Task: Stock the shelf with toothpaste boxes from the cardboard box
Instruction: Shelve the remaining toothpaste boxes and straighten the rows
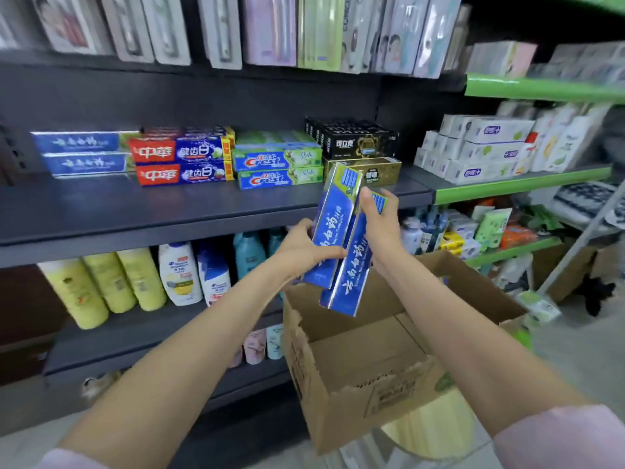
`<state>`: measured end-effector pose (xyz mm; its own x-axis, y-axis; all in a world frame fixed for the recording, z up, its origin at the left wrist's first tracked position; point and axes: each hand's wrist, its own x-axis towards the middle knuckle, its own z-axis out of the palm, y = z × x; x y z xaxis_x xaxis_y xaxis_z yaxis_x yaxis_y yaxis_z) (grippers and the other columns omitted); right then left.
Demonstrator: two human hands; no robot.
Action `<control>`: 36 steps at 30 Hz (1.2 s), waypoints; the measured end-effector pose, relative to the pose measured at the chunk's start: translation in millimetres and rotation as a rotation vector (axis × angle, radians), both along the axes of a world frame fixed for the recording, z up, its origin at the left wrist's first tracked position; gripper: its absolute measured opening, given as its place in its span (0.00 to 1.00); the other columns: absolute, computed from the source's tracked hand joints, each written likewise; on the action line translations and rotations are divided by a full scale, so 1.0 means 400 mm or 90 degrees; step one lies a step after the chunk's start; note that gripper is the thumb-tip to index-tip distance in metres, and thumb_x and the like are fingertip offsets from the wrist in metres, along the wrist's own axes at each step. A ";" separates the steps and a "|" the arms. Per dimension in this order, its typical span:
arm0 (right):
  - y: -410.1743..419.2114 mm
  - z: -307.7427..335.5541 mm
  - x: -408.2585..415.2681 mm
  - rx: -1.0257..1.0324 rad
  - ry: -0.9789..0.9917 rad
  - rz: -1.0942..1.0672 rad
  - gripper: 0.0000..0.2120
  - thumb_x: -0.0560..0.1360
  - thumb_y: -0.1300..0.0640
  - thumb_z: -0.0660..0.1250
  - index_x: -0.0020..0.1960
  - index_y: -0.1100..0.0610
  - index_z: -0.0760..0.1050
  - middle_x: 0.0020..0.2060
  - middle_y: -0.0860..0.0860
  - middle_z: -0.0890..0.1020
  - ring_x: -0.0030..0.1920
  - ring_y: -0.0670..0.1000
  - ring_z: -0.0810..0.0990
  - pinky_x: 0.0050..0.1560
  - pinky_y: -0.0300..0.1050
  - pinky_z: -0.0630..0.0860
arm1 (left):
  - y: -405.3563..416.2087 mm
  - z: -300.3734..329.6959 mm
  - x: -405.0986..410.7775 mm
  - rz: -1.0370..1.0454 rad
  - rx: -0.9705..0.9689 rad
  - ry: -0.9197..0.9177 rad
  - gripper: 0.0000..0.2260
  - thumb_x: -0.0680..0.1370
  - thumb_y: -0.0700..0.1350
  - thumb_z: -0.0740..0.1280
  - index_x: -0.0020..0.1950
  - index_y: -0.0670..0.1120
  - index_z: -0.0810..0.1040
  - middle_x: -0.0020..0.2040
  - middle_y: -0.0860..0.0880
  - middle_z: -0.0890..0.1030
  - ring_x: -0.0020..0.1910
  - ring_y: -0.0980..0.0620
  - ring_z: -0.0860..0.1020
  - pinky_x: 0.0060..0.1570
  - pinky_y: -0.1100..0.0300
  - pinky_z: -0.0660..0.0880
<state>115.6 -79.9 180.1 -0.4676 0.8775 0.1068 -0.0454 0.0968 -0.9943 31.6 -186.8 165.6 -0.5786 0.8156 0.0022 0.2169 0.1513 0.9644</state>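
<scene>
1. blue toothpaste boxes, two of them, stand nearly upright at centre frame, just above the open cardboard box [358, 363] in the lower centre-right
2. the left hand [304, 248] grasps the upper blue box [333, 225] near its lower half, fingers curled round the left edge and thumb across the front
3. the right hand [380, 221] clasps the lower blue box [348, 275] near its top end, fingers wrapped round it; the two boxes overlap, the upper one in front at the left
4. both bare forearms reach in from the lower corners of the frame, pale pink sleeves showing at the bottom edge
5. the dark grey shelf [169, 214] runs across the middle of the frame; along its back sit stacked matching blue boxes [81, 152] at the left, then red-and-blue boxes [182, 160], green-and-blue crest boxes [279, 169], and black and gold boxes [362, 154] just behind the raised upper box
6. the front strip of that shelf lies bare below the rows
7. bottles [135, 279] of yellow, white and teal stand on the shelf beneath, at lower left
8. hanging toothbrush packs [270, 28] fill the top of the frame, and green-edged shelves [521, 189] of white boxes sit at the right
</scene>
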 end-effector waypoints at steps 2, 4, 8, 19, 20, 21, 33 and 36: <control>-0.045 0.031 -0.040 -0.003 0.013 0.063 0.27 0.75 0.42 0.63 0.69 0.51 0.60 0.61 0.55 0.76 0.58 0.55 0.79 0.60 0.57 0.75 | -0.062 0.039 -0.040 0.058 -0.011 0.074 0.19 0.68 0.44 0.76 0.51 0.47 0.69 0.49 0.50 0.79 0.46 0.51 0.79 0.47 0.57 0.76; -0.066 0.061 -0.078 0.013 -0.002 0.137 0.29 0.73 0.43 0.67 0.69 0.51 0.63 0.64 0.54 0.74 0.58 0.54 0.79 0.56 0.57 0.78 | -0.122 0.074 -0.089 0.113 -0.024 0.141 0.20 0.67 0.44 0.76 0.51 0.46 0.68 0.49 0.49 0.79 0.48 0.48 0.79 0.49 0.54 0.75; -0.097 0.108 -0.169 0.019 -0.014 0.242 0.23 0.71 0.48 0.71 0.62 0.53 0.71 0.64 0.52 0.74 0.54 0.50 0.79 0.41 0.47 0.79 | -0.232 0.140 -0.187 0.177 -0.046 0.243 0.21 0.68 0.44 0.76 0.51 0.48 0.67 0.43 0.55 0.75 0.44 0.52 0.74 0.44 0.61 0.67; -0.251 0.144 -0.531 -0.087 0.093 0.314 0.13 0.75 0.55 0.68 0.44 0.55 0.63 0.48 0.55 0.74 0.46 0.53 0.78 0.47 0.54 0.81 | -0.401 0.202 -0.470 0.460 -0.058 0.438 0.23 0.67 0.51 0.76 0.58 0.50 0.72 0.55 0.51 0.79 0.55 0.47 0.76 0.45 0.56 0.68; -0.270 0.148 -0.563 -0.087 0.097 0.330 0.11 0.75 0.57 0.67 0.44 0.55 0.64 0.48 0.55 0.75 0.45 0.52 0.79 0.47 0.53 0.81 | -0.419 0.202 -0.498 0.486 -0.055 0.435 0.23 0.67 0.51 0.76 0.59 0.50 0.73 0.55 0.50 0.79 0.55 0.47 0.76 0.45 0.56 0.68; -0.291 0.154 -0.594 -0.079 0.099 0.345 0.09 0.76 0.58 0.66 0.45 0.55 0.65 0.49 0.56 0.76 0.44 0.51 0.79 0.47 0.53 0.81 | -0.440 0.201 -0.525 0.513 -0.052 0.431 0.23 0.67 0.51 0.76 0.58 0.49 0.73 0.55 0.50 0.79 0.54 0.46 0.77 0.46 0.56 0.69; -0.459 0.225 -1.006 0.486 -0.113 0.313 0.19 0.75 0.47 0.66 0.60 0.58 0.72 0.41 0.49 0.74 0.43 0.49 0.72 0.38 0.42 0.65 | -0.652 0.228 -0.874 0.579 -0.147 0.427 0.20 0.68 0.50 0.75 0.55 0.50 0.73 0.54 0.49 0.79 0.53 0.46 0.77 0.49 0.55 0.69; -0.446 0.236 -1.095 0.590 -0.226 0.296 0.20 0.75 0.49 0.67 0.62 0.59 0.71 0.48 0.58 0.77 0.51 0.56 0.73 0.45 0.46 0.67 | -0.679 0.235 -0.955 0.544 -0.133 0.429 0.21 0.68 0.51 0.75 0.56 0.49 0.73 0.53 0.49 0.80 0.53 0.45 0.78 0.52 0.51 0.74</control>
<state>-322.4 -258.5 274.5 -0.8671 0.2557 0.4275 0.0038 0.8616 -0.5076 -350.5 -458.4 259.8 -0.8831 0.1701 0.4373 0.4345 0.6480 0.6256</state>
